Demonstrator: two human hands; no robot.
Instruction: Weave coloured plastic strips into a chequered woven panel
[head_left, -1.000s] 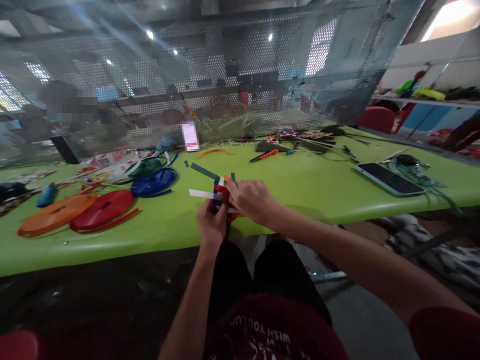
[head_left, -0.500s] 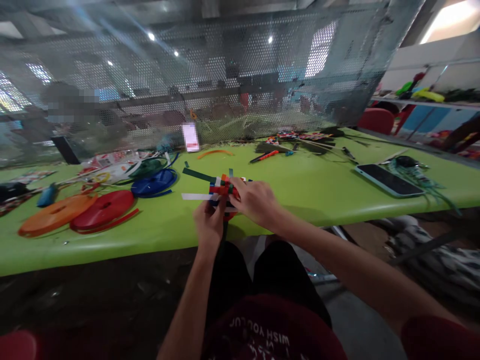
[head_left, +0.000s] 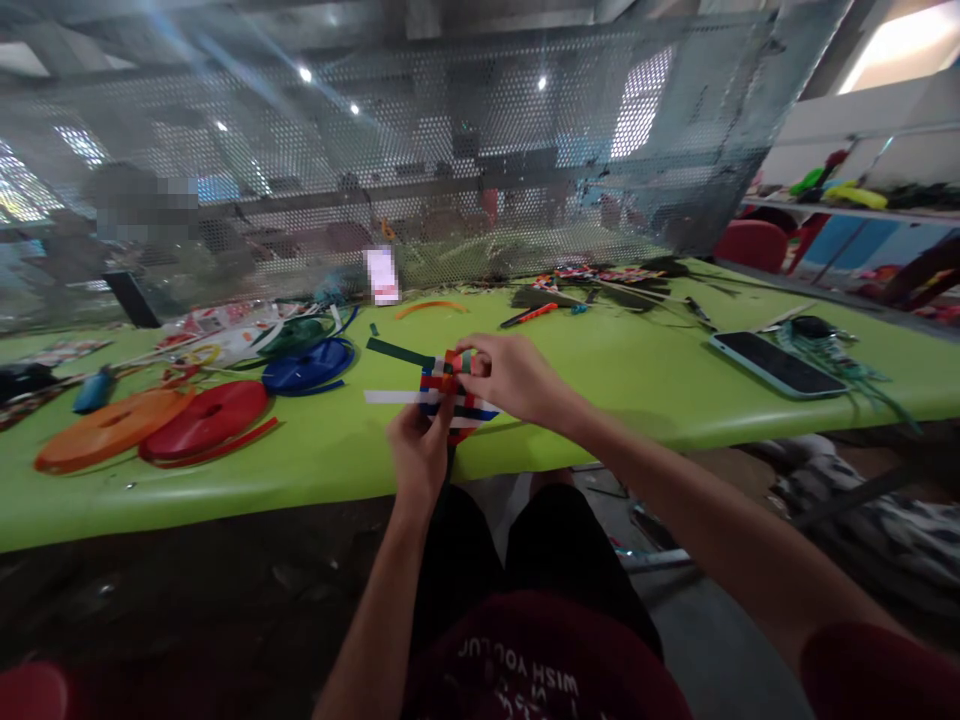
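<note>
A small piece woven from coloured ribbon strips (head_left: 474,410) is held between my two hands above the front of the table. Red, white, blue, orange and green bands cross in it. A dark green strip end (head_left: 397,351) and a white strip end (head_left: 391,397) stick out of it to the left. My left hand (head_left: 417,440) pinches its lower left side, thumb uppermost. At its upper right, the bent fingers of my right hand (head_left: 514,375) are closed on the strips; which strip they grip is partly hidden.
Rolls of orange (head_left: 112,428), red (head_left: 206,420) and blue ribbon (head_left: 309,366) lie on the left of the green table (head_left: 615,370). A red-and-black cutter (head_left: 529,315) lies behind my hands. On the right is a phone (head_left: 776,362). A perforated metal screen (head_left: 480,130) rises at the back.
My right hand has shifted slightly up and its fingers have curled more, uncovering the lower right of the woven piece. My left hand stays almost in place.
</note>
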